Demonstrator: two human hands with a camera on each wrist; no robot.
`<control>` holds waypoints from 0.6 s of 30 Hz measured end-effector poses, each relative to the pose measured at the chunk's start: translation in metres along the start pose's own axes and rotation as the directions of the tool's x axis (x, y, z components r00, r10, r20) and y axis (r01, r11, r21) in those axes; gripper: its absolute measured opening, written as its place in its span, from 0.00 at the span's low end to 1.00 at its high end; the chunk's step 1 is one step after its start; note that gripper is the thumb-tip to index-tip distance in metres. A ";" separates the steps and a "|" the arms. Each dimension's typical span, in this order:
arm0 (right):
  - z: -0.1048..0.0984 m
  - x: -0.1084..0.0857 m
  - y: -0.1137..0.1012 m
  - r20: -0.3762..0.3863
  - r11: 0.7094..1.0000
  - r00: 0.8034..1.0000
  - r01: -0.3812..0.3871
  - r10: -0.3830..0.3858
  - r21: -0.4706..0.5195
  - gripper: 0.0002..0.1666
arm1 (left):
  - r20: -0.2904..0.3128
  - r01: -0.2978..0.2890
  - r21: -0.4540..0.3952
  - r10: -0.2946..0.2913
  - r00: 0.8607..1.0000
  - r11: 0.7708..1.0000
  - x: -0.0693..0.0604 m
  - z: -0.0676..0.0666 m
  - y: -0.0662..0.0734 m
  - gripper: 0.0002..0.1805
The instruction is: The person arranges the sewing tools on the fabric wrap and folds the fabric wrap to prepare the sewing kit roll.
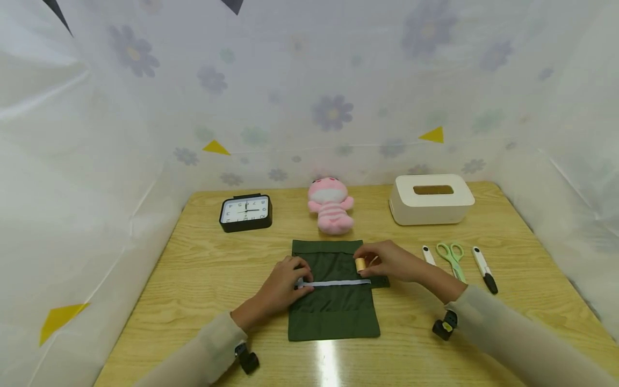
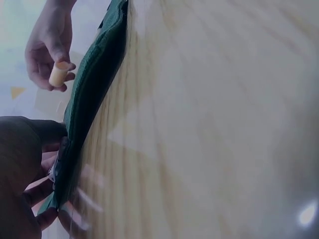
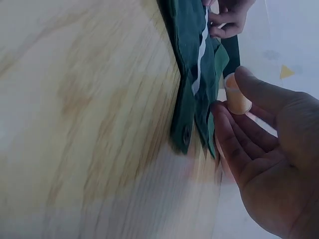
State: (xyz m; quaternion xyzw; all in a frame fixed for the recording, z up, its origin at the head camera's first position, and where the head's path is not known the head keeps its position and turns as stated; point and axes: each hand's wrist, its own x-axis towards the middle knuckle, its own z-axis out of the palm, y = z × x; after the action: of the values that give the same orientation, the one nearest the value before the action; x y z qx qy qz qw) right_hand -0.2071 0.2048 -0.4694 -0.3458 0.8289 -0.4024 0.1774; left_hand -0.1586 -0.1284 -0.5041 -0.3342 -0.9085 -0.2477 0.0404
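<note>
A dark green fabric roll [image 1: 333, 322] lies spread on the table, with a thin white strip [image 1: 338, 282] running across its middle. My left hand [image 1: 286, 284] is at the roll's left edge, thumb and fingers bent around the left end of the strip; the fingertips are partly hidden. Over the roll's right side, my right hand [image 1: 387, 262] pinches a small pale-orange spool of thread [image 3: 237, 94] between thumb and fingers. The spool is held just above the fabric. A tab with a snap button [image 3: 186, 135] sticks out at the roll's right edge.
Behind the roll lies a pink plush toy [image 1: 331, 207]. A black-framed clock [image 1: 245, 212] stands back left, a white tissue box [image 1: 432, 200] back right. Green-handled scissors [image 1: 453, 259], a white-and-black pen-like tool [image 1: 484, 270] and another white tool [image 1: 428, 255] lie right.
</note>
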 end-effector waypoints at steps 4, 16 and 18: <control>0.011 0.013 -0.004 -0.003 0.999 0.999 0.039 -0.039 0.022 0.21 | 0.006 0.009 0.021 -0.009 1.000 1.000 0.001 0.002 -0.001 0.07; 0.049 0.051 -0.014 -0.085 0.998 0.996 0.028 -0.023 0.055 0.19 | 0.018 0.022 0.043 -0.023 1.000 0.999 0.001 0.003 0.001 0.07; 0.056 0.055 -0.017 -0.132 0.999 0.991 0.006 0.001 0.048 0.17 | 0.013 0.020 0.037 -0.020 1.000 0.999 0.001 0.003 0.001 0.07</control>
State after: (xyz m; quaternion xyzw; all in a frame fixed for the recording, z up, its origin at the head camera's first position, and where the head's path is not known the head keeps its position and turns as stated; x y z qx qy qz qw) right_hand -0.2066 0.1273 -0.4907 -0.3150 0.8283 -0.4447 0.1299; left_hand -0.1585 -0.1262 -0.5064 -0.3260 -0.9164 -0.2293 0.0380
